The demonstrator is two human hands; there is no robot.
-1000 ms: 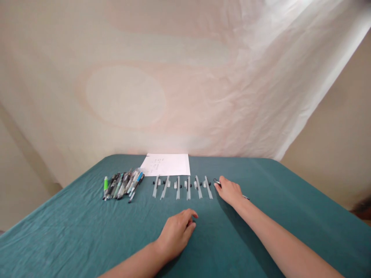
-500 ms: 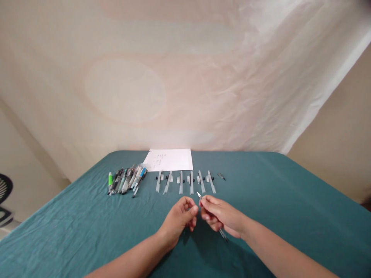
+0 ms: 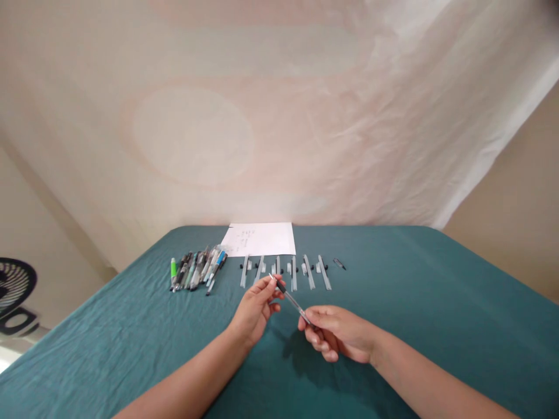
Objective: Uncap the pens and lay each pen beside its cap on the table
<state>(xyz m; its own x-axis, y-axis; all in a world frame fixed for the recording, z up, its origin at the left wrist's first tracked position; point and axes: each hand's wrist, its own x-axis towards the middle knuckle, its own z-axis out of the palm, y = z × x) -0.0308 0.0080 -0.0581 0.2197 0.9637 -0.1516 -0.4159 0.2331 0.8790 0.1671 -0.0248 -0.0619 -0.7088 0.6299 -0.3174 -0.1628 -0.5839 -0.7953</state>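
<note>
My two hands are raised above a teal tablecloth [image 3: 428, 302] and share a thin clear pen [image 3: 290, 298] with a black grip. My left hand [image 3: 255, 308] pinches the far tip end of the pen. My right hand [image 3: 336, 333] is closed round the near end. Beyond them lies a row of several clear pen barrels [image 3: 286, 272] with small black and white parts between them. A small dark pen piece [image 3: 339, 263] lies alone at the row's right end.
A bundle of assorted pens [image 3: 198, 269], one with a green cap, lies at the back left. A white sheet of paper [image 3: 259, 239] lies at the table's far edge. A pale cloth backdrop hangs behind. A black fan [image 3: 13, 291] stands at the far left.
My right hand took a pen from beside the row's right end and brought it back to the middle. My left hand rose off the cloth and pinched the pen's far end.
</note>
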